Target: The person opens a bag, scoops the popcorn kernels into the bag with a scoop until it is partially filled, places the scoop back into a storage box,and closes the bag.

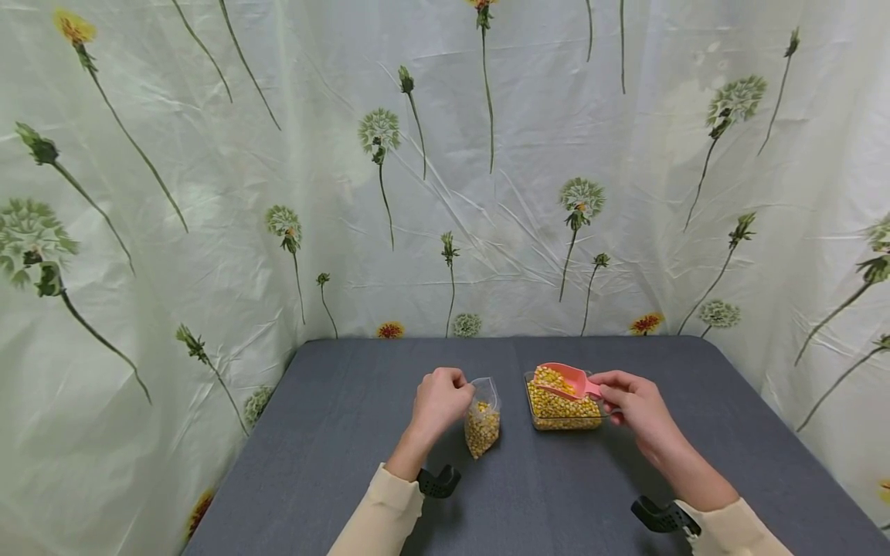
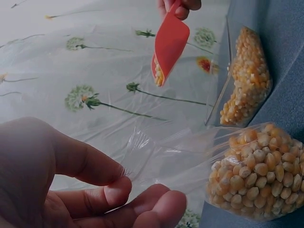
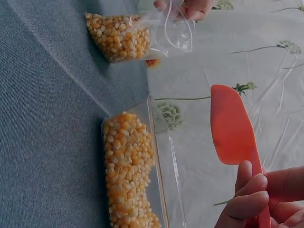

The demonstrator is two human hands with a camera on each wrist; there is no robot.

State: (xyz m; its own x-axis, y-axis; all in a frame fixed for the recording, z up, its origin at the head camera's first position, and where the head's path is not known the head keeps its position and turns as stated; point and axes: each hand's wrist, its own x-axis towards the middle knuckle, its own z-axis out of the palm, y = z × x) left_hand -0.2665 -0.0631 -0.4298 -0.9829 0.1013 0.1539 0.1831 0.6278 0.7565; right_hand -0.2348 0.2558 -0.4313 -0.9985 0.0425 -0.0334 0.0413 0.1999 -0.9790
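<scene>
My left hand pinches the top edge of a clear plastic bag between thumb and finger. Corn kernels fill the lower part of the bag, whose mouth stands open in the right wrist view. My right hand grips the handle of a pink-red scoop, which carries kernels and hangs above a clear container. More corn kernels lie inside that container, to the right of the bag. The scoop's load shows at its lip in the left wrist view; its underside faces the right wrist camera.
A dark grey cloth covers the table under both hands. Behind it hangs a pale curtain printed with dandelions. Black bands are on both wrists, below beige sleeves.
</scene>
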